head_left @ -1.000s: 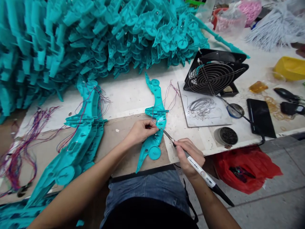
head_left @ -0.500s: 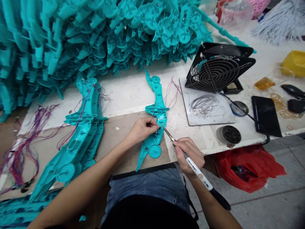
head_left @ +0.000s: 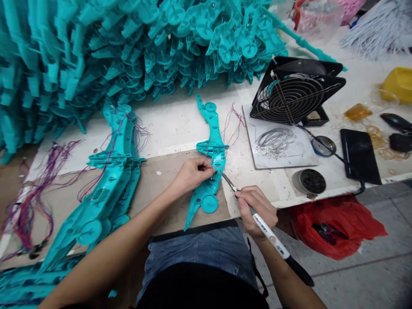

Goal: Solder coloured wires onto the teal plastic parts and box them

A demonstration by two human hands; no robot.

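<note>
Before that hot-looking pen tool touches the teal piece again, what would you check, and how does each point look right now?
1. Right hand grips the soldering iron firmly: ok.
2. Iron tip meets the teal part near the fingers: ok.
3. Left hand pinches the thin wires on the part: ok.
4. Left fingertips away from the tip: cannot tell, very close.
5. Part lies flat on the brown board: ok.
6. Fan spinning: cannot tell.

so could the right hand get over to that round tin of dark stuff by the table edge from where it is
Probably yes: the round tin sits near the table edge, just right of the right hand, nothing between them. That hand is gripping the soldering iron, though.
</note>
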